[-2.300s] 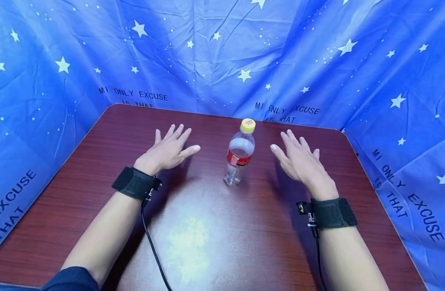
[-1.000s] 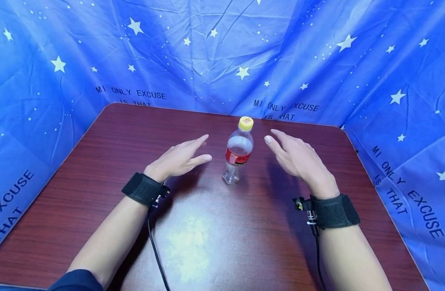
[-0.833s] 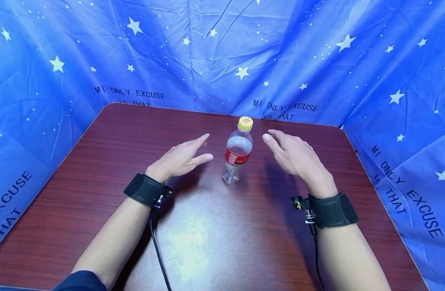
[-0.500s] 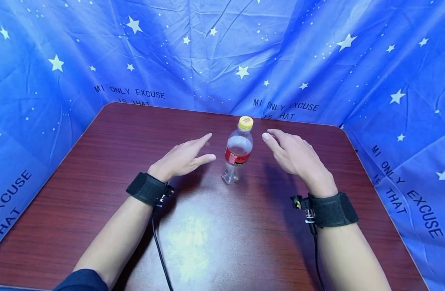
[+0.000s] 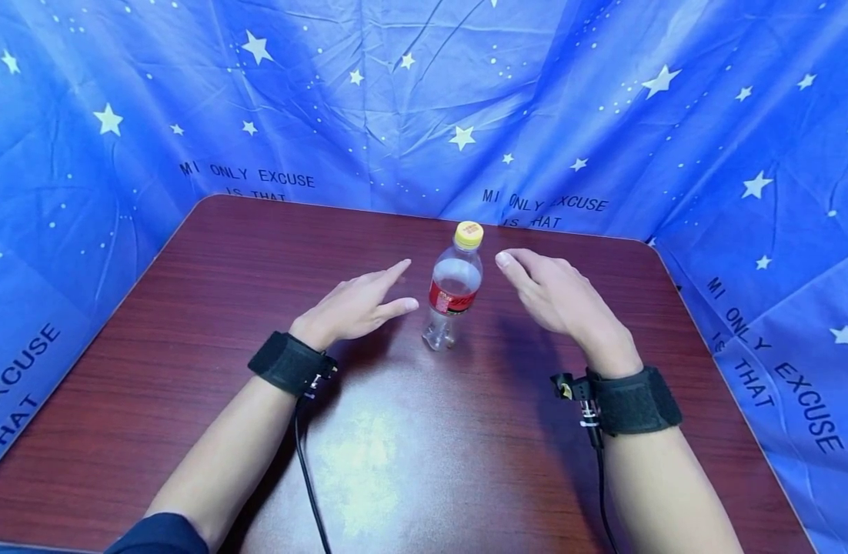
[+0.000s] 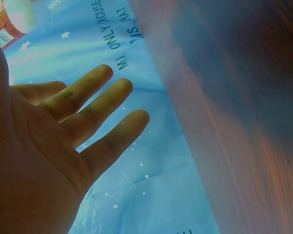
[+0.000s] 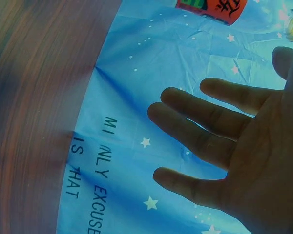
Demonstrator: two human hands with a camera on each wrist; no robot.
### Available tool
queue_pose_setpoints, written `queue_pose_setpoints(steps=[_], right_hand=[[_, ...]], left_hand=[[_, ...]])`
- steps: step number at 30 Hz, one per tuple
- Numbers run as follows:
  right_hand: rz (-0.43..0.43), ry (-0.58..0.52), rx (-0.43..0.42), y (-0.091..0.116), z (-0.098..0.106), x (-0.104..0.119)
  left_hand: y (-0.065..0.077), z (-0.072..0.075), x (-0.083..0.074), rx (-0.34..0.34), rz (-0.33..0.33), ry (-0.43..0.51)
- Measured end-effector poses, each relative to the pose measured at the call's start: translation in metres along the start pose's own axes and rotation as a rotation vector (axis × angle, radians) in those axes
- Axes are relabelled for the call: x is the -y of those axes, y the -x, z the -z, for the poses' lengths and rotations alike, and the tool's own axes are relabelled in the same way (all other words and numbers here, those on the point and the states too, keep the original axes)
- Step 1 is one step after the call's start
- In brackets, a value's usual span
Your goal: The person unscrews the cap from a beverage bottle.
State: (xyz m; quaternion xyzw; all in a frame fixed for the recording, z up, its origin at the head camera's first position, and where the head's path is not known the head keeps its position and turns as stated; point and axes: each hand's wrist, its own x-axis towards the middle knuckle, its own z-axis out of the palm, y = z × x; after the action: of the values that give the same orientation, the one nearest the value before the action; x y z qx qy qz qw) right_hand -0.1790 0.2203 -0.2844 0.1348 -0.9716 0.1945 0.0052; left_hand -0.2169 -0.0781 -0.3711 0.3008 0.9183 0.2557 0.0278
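A clear plastic bottle (image 5: 454, 295) with a red label and a yellow cap stands upright on the table between both hands. To its left, my left hand (image 5: 351, 306) has straight fingers, its thumb tip a short gap from the bottle's side. My right hand (image 5: 559, 296) is on the other side, thumb and fingers extended toward the bottle and apart from it. Neither hand holds anything. In the left wrist view the spread fingers (image 6: 110, 100) show, with part of the bottle at the top left corner. The right wrist view shows the label (image 7: 219, 9) beyond the fingers.
The dark red wooden table (image 5: 147, 346) has rounded far corners. A blue curtain (image 5: 368, 115) with white stars and printed words hangs around its back and sides. Each wrist wears a black strap with a small camera, and a black cable (image 5: 306, 477) runs from it.
Both hands have come in closer to the bottle, the left moving right more than the right moved left. Their spread fingers have drawn together. The bottle stands where it was.
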Motion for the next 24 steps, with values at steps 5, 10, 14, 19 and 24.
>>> queue_pose_setpoints(steps=[5, 10, 14, 19, 24], right_hand=[[0.025, -0.022, -0.036, -0.001, 0.001, 0.005], [0.052, -0.026, -0.083, -0.001, 0.004, 0.01], [0.065, -0.019, -0.094, -0.001, 0.005, 0.013], [0.07, -0.017, -0.095, -0.001, 0.006, 0.016], [0.066, -0.015, -0.085, -0.002, 0.007, 0.018]], left_hand=[[-0.001, -0.003, -0.003, 0.01, 0.004, 0.036], [-0.002, -0.004, -0.005, 0.033, 0.025, 0.121], [-0.003, -0.005, -0.006, 0.041, 0.029, 0.136], [-0.004, -0.006, -0.006, 0.05, 0.03, 0.128], [-0.005, -0.006, -0.008, 0.049, 0.018, 0.125]])
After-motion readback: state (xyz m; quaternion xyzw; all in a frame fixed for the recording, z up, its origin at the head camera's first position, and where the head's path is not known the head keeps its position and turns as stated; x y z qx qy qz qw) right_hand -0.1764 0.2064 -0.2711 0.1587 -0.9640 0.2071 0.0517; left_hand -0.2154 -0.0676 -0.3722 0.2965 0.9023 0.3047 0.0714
